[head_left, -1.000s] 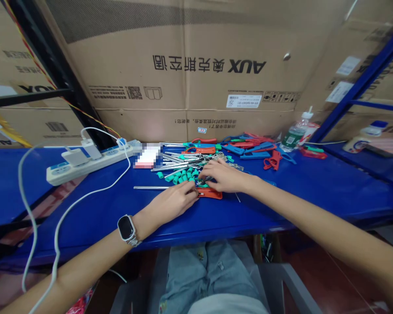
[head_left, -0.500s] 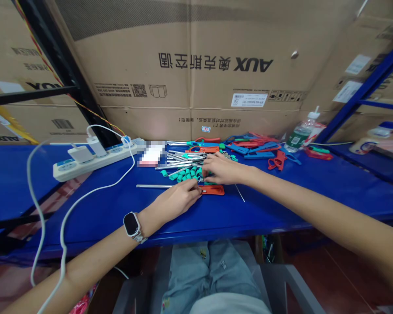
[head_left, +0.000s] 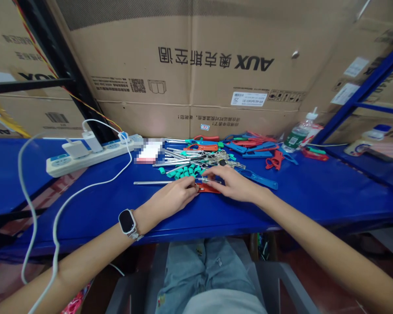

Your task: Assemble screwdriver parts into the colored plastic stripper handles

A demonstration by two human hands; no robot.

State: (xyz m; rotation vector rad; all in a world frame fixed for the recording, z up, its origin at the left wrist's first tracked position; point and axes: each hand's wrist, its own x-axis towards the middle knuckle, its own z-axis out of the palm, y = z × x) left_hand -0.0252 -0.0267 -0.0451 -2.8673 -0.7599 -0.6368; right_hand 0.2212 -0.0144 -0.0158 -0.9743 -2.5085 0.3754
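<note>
My left hand (head_left: 180,192) has its fingers closed at the left end of an orange handle piece (head_left: 209,188), by a metal rod (head_left: 150,183) that points left. My right hand (head_left: 234,183) pinches a small clear part (head_left: 203,179) just above the orange piece. Behind the hands lie several green caps (head_left: 186,171) and a pile of metal rods (head_left: 177,157) with clear ends. A blue handle piece (head_left: 260,179) rests right of my right hand.
Red and blue handle pieces (head_left: 258,148) lie at the back right, beside a bottle (head_left: 294,138). A white power strip (head_left: 85,158) with cables stands on the left. Cardboard boxes (head_left: 203,35) line the back of the blue table (head_left: 301,196).
My right hand has moved from the pile toward my left hand and now pinches a clear part. The blue handle piece beside it has come into sight.
</note>
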